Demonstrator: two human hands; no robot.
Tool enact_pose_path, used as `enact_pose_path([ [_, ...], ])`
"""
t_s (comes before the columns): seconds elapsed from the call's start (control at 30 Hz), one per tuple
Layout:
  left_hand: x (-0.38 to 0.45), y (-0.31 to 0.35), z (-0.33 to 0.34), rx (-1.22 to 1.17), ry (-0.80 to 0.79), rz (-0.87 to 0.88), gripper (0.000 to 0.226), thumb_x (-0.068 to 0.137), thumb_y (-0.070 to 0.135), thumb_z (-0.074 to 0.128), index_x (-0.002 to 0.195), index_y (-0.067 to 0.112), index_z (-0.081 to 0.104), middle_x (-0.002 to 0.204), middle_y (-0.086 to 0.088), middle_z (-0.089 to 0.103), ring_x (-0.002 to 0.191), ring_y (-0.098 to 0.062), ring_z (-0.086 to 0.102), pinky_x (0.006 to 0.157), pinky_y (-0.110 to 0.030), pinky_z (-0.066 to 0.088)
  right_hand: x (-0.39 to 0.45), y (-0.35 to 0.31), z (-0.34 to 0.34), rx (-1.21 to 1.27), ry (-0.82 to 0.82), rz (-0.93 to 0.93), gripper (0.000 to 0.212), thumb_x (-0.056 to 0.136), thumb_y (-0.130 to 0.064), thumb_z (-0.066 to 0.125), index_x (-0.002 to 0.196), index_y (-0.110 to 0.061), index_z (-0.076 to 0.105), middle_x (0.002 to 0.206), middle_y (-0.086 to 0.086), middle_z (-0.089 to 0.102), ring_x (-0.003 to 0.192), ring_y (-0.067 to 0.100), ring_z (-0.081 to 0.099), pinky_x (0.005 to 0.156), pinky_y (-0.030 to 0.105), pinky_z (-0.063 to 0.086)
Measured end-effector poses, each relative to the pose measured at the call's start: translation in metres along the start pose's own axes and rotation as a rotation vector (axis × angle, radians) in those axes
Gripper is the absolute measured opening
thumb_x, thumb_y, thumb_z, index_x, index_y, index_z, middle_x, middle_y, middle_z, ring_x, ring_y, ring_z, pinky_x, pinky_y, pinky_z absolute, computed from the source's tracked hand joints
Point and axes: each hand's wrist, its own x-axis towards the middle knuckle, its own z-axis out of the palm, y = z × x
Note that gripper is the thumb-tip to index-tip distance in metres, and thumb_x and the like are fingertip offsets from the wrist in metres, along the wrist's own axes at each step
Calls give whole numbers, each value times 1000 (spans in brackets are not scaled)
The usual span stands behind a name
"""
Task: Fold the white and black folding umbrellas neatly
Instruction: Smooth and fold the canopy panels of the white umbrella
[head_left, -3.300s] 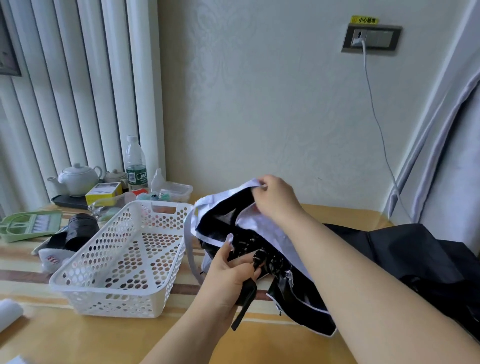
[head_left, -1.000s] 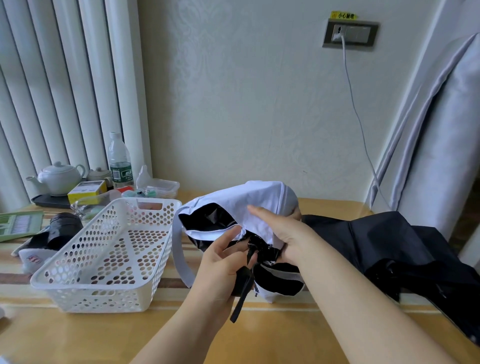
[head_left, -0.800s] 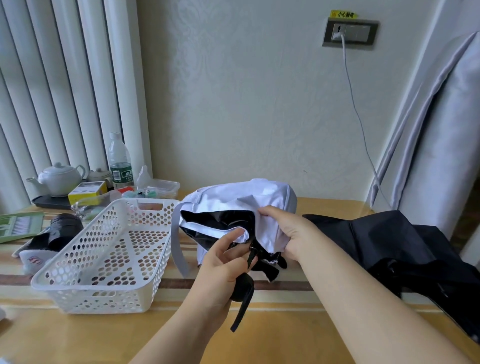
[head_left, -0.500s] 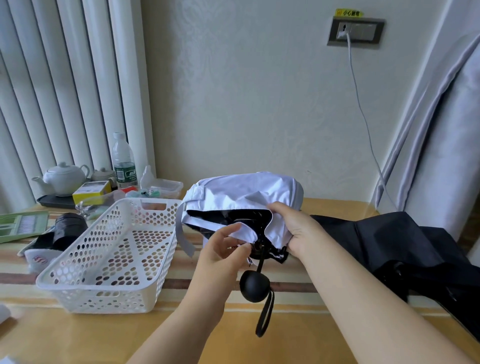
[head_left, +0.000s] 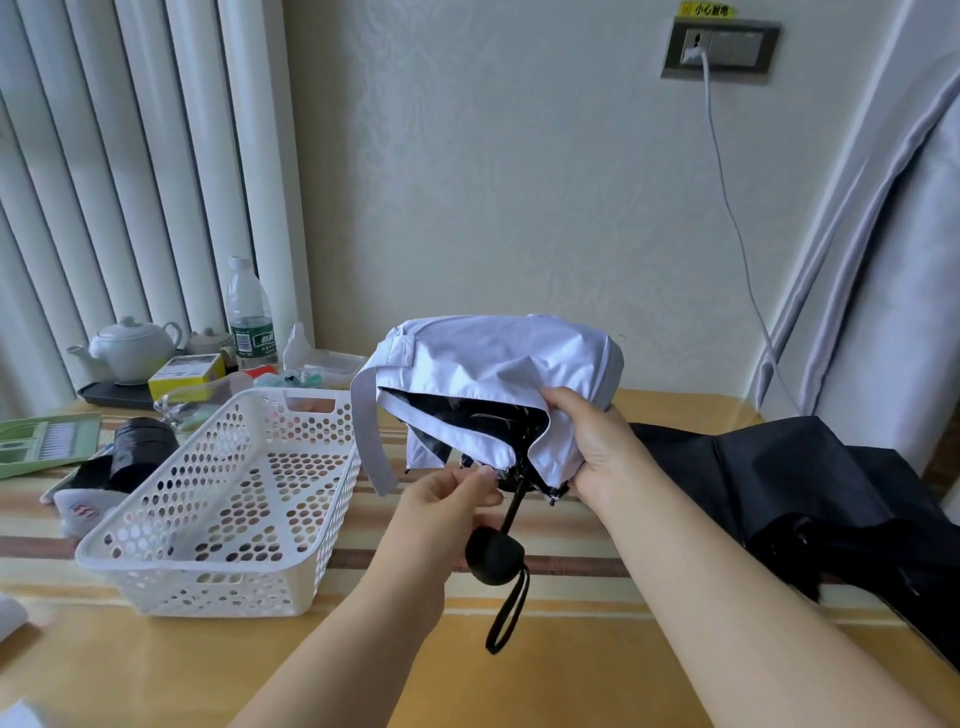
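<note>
White umbrella (head_left: 498, 364): white fabric outside, black lining inside, held up in the air above the counter (head_left: 571, 649), canopy bunched and partly gathered round its shaft.
Right hand (head_left: 597, 452): fingers curled round the right side of the gathered white fabric, thumb on top, gripping it.
Left hand (head_left: 447, 499): fingertips pinching the lower edge of the white canopy, just beside the shaft.
Handle (head_left: 494, 556): round and black, hanging below the canopy on a thin black shaft, with a black wrist loop dangling under it.
Strap (head_left: 370, 431): a grey-white closing band hanging loose from the canopy's left side.
Black umbrella (head_left: 810, 488): lying spread and rumpled on the counter to the right, unfolded, apart from both hands.
Basket (head_left: 228, 499): white perforated plastic, on the counter left of the hands.
Counter: yellow-brown with stripes.
Far left: a white teapot (head_left: 130, 345) on a dark tray, a yellow box (head_left: 187, 369), a water bottle (head_left: 249, 317), a black roll (head_left: 140, 457).
Wall: a socket (head_left: 719, 49) with a white cable hanging down.
</note>
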Motion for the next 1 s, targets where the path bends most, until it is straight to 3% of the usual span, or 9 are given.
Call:
enact_pose_path([
  [0.13, -35, -8, 1, 150, -150, 6, 33, 81, 45, 65, 100, 19, 60, 90, -4, 67, 81, -19, 71, 79, -38, 58, 1, -3, -2, 45, -13, -41, 37, 80, -10, 69, 116, -7, 63, 98, 12, 71, 77, 26, 69, 55, 27, 54],
  [0.27, -42, -12, 5, 216, -103, 110, 22, 82, 38, 68, 91, 19, 60, 71, 5, 69, 74, -24, 70, 81, -43, 57, -4, -2, 1, 134, -81, 21, 61, 64, -24, 77, 121, -7, 64, 117, 18, 67, 101, 36, 66, 87, 52, 53],
  [0.33, -36, -8, 3, 293, 0, 242, 26, 79, 49, 66, 93, 28, 60, 81, 7, 68, 81, -15, 68, 81, -39, 56, -5, -3, 0, 144, -95, 57, 59, 67, -29, 77, 120, -7, 64, 118, 18, 66, 107, 38, 64, 95, 58, 47],
  [0.4, -28, 3, -1, 346, 141, 438, 23, 81, 43, 65, 98, 29, 59, 91, 8, 63, 80, -2, 62, 79, -25, 53, -5, -5, -3, 150, -116, 106, 44, 78, -31, 71, 115, -6, 67, 111, 17, 69, 102, 37, 66, 91, 52, 51],
  [0.5, -13, 25, -2, 440, 287, 703, 10, 88, 25, 61, 98, 25, 58, 93, 12, 59, 79, 3, 56, 67, -9, 44, -7, -9, -7, 165, -169, 144, 24, 84, -32, 66, 94, -10, 71, 89, 13, 72, 75, 28, 70, 64, 35, 57],
  [0.6, 3, 42, 2, 421, 288, 655, 4, 92, 24, 56, 94, 24, 60, 86, 19, 62, 75, 4, 59, 71, -16, 47, -11, -7, -6, 150, -182, 132, 23, 85, -29, 65, 94, -9, 70, 87, 13, 72, 71, 27, 70, 59, 32, 56],
  [0.73, 21, 45, 4, 257, 232, 493, 18, 89, 19, 60, 79, 6, 70, 68, -11, 69, 69, -28, 64, 71, -38, 52, -15, -2, -3, 123, -156, 144, 27, 84, -28, 66, 101, -7, 69, 87, 13, 72, 72, 26, 69, 63, 31, 55],
  [0.9, 18, 34, 13, 231, 141, 406, 17, 83, 11, 69, 67, 9, 64, 48, 5, 61, 44, -6, 54, 51, -18, 44, -22, -1, -2, 162, -200, 171, 32, 90, -27, 59, 68, -7, 70, 59, 8, 69, 50, 18, 67, 50, 25, 53],
  [1.0, 12, 26, 16, 289, 193, 494, 18, 80, 14, 72, 65, 14, 61, 51, 8, 57, 48, -7, 53, 53, -25, 45, -26, 1, 1, 163, -221, 185, 26, 89, -30, 61, 83, -5, 68, 69, 10, 71, 61, 21, 69, 63, 32, 53],
])
